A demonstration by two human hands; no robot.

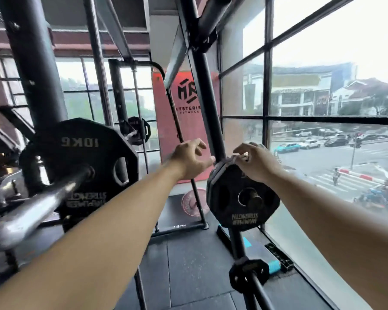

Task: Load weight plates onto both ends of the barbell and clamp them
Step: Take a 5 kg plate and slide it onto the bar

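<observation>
The chrome barbell sleeve [38,206] juts toward me at the left, carrying a black 10 kg plate [81,162]. At centre right, a stack of smaller black plates [233,198] hangs on a storage peg of the rack post. My right hand [255,162] rests on the top rim of that stack, fingertips curled over its edge. My left hand [192,159] hovers at the stack's upper left edge with fingers spread, thumb close to the rim; I cannot tell if it touches. No clamp is visible.
A black rack post [208,121] rises just behind the plates. A tiny plate [248,274] sits on a lower peg. A pink plate [192,203] leans on the floor behind. Tall windows [323,97] close the right side. Rubber mats [188,260] cover the floor.
</observation>
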